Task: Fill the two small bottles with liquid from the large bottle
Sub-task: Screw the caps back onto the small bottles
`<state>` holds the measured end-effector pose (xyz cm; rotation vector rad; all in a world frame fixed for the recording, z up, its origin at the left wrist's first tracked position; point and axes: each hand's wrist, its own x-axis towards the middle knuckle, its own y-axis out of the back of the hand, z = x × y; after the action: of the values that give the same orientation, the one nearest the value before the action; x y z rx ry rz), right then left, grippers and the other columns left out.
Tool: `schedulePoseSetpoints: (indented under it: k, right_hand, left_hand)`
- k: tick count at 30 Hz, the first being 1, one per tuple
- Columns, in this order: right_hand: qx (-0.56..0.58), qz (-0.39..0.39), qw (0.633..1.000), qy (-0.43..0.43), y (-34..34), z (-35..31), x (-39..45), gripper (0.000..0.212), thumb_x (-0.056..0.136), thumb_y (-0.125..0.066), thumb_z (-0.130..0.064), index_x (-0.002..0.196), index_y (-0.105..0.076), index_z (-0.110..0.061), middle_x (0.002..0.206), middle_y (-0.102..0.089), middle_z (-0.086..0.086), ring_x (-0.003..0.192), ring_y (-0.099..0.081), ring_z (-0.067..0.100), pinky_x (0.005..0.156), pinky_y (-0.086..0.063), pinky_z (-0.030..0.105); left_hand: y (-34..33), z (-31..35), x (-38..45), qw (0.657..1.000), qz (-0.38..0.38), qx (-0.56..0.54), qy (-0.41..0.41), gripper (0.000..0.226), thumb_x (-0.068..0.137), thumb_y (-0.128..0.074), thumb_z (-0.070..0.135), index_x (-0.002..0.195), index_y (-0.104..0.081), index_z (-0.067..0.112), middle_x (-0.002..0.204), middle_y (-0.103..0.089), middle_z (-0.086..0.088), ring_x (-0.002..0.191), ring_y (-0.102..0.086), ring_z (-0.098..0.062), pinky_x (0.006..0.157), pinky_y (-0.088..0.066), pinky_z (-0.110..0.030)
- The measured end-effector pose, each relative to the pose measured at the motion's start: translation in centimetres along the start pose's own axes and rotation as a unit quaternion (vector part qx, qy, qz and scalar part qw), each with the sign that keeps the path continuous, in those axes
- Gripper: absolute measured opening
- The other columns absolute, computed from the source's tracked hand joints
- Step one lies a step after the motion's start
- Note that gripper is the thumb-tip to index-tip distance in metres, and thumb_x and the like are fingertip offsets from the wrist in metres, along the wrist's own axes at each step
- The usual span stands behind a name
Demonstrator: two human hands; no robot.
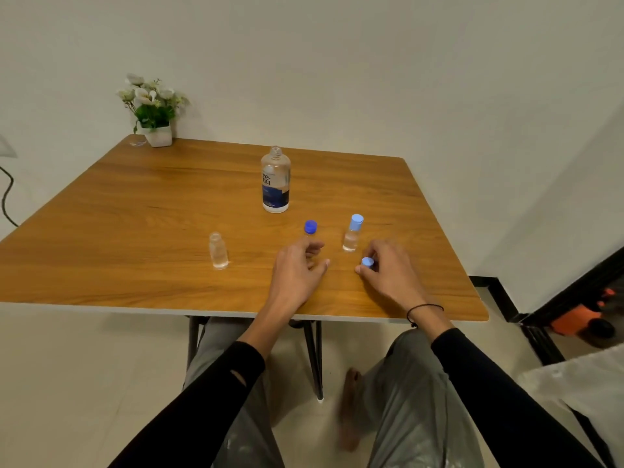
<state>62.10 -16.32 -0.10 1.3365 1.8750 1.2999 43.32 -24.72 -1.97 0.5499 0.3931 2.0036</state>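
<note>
Your right hand (388,271) pinches a light blue cap (367,262) in its fingertips. Your left hand (297,268) curls loosely beside a dark blue cap (310,227), gripping nothing visible. 1 uncapped small bottle (218,249) stands well left.

Lighting is even, soft and moderately bright, with a warm cast. Shadows on the table (135,204) are faint and short. Wide-angle distortion bows the table edges and stretches the frame's corners. The centre is reasonably sharp; the bare foot (349,410) below the table is blurred. No strong glare.
</note>
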Motion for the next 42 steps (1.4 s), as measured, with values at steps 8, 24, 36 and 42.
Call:
schedulePoseSetpoints:
  k: [8,24,36,42]
  right_hand:
    - [0.146,0.010,0.981,0.128,-1.3,-6.1,-1.3,0.020,0.092,-0.074,-0.014,0.105,-0.063,-0.023,0.098,-0.062,-0.009,0.086,-0.063,0.011,0.072,-0.053,0.032]
    - [0.064,-0.066,0.938,0.333,-3.6,-23.2,2.9,0.019,0.097,-0.068,-0.006,0.112,-0.070,-0.018,0.113,-0.066,-0.001,0.103,-0.060,0.017,0.087,-0.052,0.034]
    - [-0.200,-0.055,0.916,0.344,-2.8,-24.1,4.3,0.043,0.100,-0.059,-0.055,0.088,-0.049,-0.016,0.083,-0.049,0.002,0.074,-0.051,0.024,0.057,-0.036,0.034]
    - [-0.146,-0.165,0.893,0.392,-1.8,-24.3,4.6,0.010,0.103,-0.062,-0.018,0.109,-0.054,-0.017,0.099,-0.061,0.002,0.088,-0.061,0.024,0.064,-0.048,0.030]
  left_hand:
    - [4.6,-1.2,-4.6,0.995,0.095,-0.005,0.042,0.026,0.089,-0.082,0.033,0.113,-0.072,0.028,0.093,-0.072,0.015,0.090,-0.068,0.002,0.082,-0.063,-0.030]
    - [15.1,-7.9,-3.2,0.987,0.145,-0.006,0.065,0.077,0.084,-0.087,0.040,0.151,-0.056,0.018,0.132,-0.063,0.004,0.103,-0.064,-0.014,0.084,-0.060,-0.035]
    - [13.3,-9.3,-1.5,0.989,0.143,0.017,0.043,0.016,0.089,-0.085,0.022,0.101,-0.076,0.017,0.080,-0.071,0.007,0.074,-0.067,-0.006,0.064,-0.053,-0.021]
    - [13.3,-9.3,-1.6,0.990,0.137,-0.004,0.035,0.028,0.088,-0.086,0.025,0.114,-0.077,0.017,0.084,-0.071,0.014,0.076,-0.067,0.004,0.066,-0.053,-0.009]
